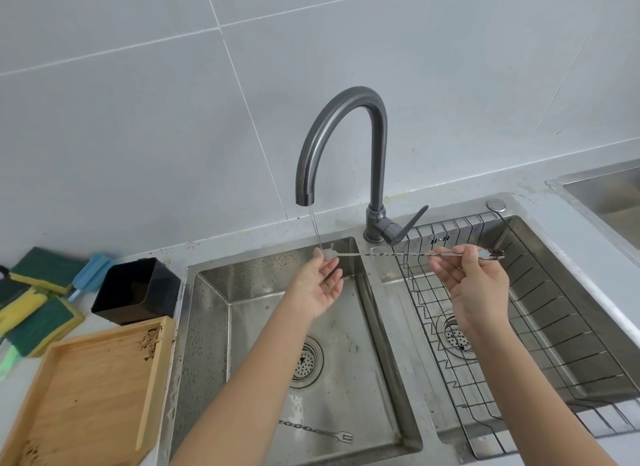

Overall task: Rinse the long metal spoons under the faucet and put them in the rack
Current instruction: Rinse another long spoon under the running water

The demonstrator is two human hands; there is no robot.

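Holding the long metal spoon (388, 254) level above the double sink, the right hand (476, 285) pinched the twisted shaft between thumb and fingertips near the bowl end, so the right grip was closed on the spoon. The bowl end (491, 253) projected to the right of that hand, over the wire rack (540, 323), and carried dark granular residue. The opposite end of the spoon sat at the thin water stream (317, 231) falling from the faucet (346, 133). The left hand (320, 287) was open, palm up, fingers spread, its fingertips at that wetted end; whether they touched the metal could not be determined. The left grip held nothing.

A second long utensil (317, 430), with a twisted shaft and a small forked tip, lay flat on the floor of the left basin (204, 323), near the front wall and apart from the drain strainer (306, 361). The rack occupied the right basin and contained no utensils.

On the table left of the sink stood a black square container (136, 292), a wooden tray (93, 396) with dark crumbs along its edges, and several green-and-yellow sponges (38, 302).
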